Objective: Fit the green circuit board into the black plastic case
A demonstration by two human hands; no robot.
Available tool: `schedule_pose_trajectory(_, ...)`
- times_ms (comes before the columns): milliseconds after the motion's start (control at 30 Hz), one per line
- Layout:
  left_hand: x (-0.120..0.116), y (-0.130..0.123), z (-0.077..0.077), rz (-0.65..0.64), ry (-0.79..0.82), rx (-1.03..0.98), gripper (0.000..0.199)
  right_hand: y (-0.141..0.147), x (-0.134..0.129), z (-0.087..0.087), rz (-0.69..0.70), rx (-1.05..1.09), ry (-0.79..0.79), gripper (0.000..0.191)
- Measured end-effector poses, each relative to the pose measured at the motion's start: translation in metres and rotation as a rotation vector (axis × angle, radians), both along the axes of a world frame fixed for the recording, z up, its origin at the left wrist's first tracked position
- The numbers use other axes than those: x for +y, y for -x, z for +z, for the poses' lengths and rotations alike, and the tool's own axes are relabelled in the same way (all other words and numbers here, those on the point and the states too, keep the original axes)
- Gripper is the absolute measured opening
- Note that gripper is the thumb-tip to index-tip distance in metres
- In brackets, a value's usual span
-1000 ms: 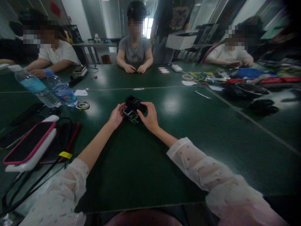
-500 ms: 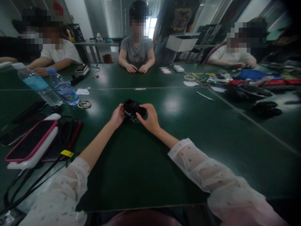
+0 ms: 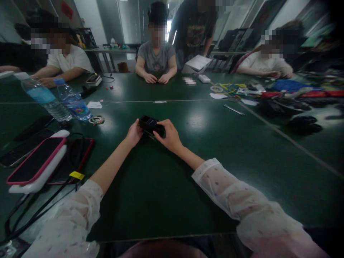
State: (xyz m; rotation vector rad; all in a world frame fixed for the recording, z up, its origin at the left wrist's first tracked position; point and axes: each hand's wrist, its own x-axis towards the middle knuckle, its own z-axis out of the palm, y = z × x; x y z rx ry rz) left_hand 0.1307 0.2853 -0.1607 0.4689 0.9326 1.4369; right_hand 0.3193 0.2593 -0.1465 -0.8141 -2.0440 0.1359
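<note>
A small black box-shaped device point(image 3: 150, 125) with a dark window at its left end is between my hands, over the green table point(image 3: 161, 193). My left hand point(image 3: 134, 133) is closed on its left end, with some of the fingers hidden behind it. From the right, my right hand point(image 3: 170, 135) grips the other end, thumb on the near side and fingers over the top. A thin strip of what looks like circuit board shows along the device's lower near edge. Exactly what the device is, I cannot tell.
Two water bottles point(image 3: 73, 100) lean in view at left, beside a coiled bracelet point(image 3: 96, 119). Phones point(image 3: 37, 161) and black cables lie nearer. A wrench point(image 3: 233, 109) and a heap of wires point(image 3: 228, 88) lie at right. Several people are around the table's far side.
The device's black top has tilted and sits lower over the circuit board, less of which shows. My right hand has shifted slightly left. Across the table, a standing person has lowered a white box.
</note>
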Motion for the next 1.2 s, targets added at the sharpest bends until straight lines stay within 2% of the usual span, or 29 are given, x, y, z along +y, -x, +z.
schedule_pose_trajectory(533, -0.0019, -0.0017, 0.0029, 0.005, 0.0, 0.012, 0.018, 0.0005, -0.0012, -0.0012, -0.045, -0.044, -0.013, 0.034)
schedule_pose_trajectory(1200, 0.0008, 0.0005, -0.003, -0.005, -0.037, 0.005, 0.016, 0.0016, -0.0011, -0.0004, -0.033, -0.037, 0.03, 0.034)
